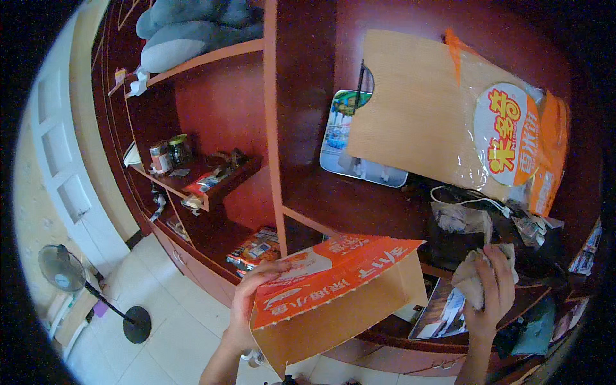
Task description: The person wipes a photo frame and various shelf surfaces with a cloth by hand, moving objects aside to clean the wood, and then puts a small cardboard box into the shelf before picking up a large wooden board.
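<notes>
My left hand grips the near left end of a red cardboard box that bears white writing. The box is tilted in front of the cabinet, its bare brown inside facing me. In my right hand is a bunched beige cloth, held by the front of the shelf at the right. Just beyond that hand lies a crumpled clear plastic bag, with a white cable behind it. Below the cloth, a glossy picture sheet sticks out from a lower shelf.
A wooden board and an orange snack bag lean inside the dark red cabinet, beside a picture-printed panel. Jars and a small drawer occupy the left shelves. A black fan stands on the tiled floor.
</notes>
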The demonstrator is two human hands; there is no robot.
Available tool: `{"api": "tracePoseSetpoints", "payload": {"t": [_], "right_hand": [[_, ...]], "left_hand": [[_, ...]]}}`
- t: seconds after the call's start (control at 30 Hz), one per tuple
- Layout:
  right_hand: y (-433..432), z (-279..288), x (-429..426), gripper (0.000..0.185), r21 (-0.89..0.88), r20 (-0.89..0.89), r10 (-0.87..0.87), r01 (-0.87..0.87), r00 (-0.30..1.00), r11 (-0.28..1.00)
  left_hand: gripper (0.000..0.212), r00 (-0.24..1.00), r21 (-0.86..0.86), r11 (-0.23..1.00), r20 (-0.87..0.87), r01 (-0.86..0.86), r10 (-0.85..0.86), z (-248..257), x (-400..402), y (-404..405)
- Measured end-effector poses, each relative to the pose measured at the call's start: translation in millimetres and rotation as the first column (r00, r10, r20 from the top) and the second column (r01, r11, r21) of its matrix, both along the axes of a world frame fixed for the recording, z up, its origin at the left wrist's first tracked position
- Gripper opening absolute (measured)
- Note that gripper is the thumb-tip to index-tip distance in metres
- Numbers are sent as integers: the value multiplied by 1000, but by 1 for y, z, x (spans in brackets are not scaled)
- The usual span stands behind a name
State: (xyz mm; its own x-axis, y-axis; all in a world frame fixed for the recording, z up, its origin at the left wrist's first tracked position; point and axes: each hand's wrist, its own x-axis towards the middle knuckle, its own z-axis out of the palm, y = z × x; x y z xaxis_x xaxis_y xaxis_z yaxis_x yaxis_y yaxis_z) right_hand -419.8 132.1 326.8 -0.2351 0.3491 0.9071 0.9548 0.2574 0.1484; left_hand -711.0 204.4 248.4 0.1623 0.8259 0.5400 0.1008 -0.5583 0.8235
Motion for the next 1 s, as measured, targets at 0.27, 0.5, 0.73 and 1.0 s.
{"api": "tracePoseSetpoints", "payload": {"t": [0.27, 0.5, 0.73, 1.0], "right_hand": [[9, -17, -58, 35, 140, -484, 415, -400, 771, 906], [47, 16, -93, 35, 149, -345, 181, -136, 921, 979], [105, -8, -94, 49, -215, -262, 75, -134, 962, 967], [113, -27, -98, 42, -267, -167, -64, 18, 984, 964]], "left_hand": [[47, 991, -99, 992, -99, 78, -88, -27, -63, 8], [54, 966, -260, 966, 244, -16, 82, -48, -86, 1], [64, 790, -438, 836, 357, -330, 499, -81, -115, 4], [58, 953, -417, 898, 188, -142, 238, -87, -122, -13]]}}
